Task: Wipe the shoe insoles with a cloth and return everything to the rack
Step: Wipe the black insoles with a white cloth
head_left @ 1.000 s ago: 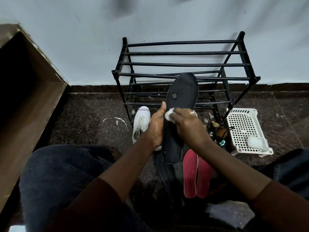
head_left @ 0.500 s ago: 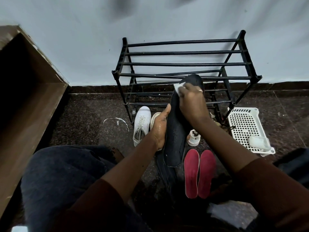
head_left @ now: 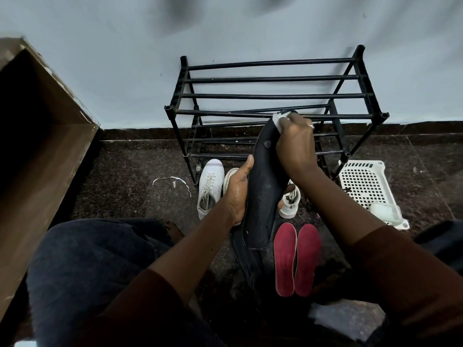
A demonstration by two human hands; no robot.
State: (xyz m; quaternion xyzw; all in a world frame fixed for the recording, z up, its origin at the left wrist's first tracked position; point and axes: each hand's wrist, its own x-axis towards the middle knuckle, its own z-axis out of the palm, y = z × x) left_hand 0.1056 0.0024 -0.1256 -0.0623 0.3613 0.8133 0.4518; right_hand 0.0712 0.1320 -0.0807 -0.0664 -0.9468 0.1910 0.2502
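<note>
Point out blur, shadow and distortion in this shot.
Head view: the wide-angle lens splays the shoe rack; blurred dark smudges sit high on the wall; the brown cabinet is deep shadow inside; the black insole is sharp; the frame's bottom is dim.

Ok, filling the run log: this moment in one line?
step: wiping black insole | left hand: grips its side | right hand: pinches white cloth at its tip | red insoles: floor

No legible text; faint marking (head_left: pixel 260 204) on black insole (head_left: pixel 264 171) unreadable.
</note>
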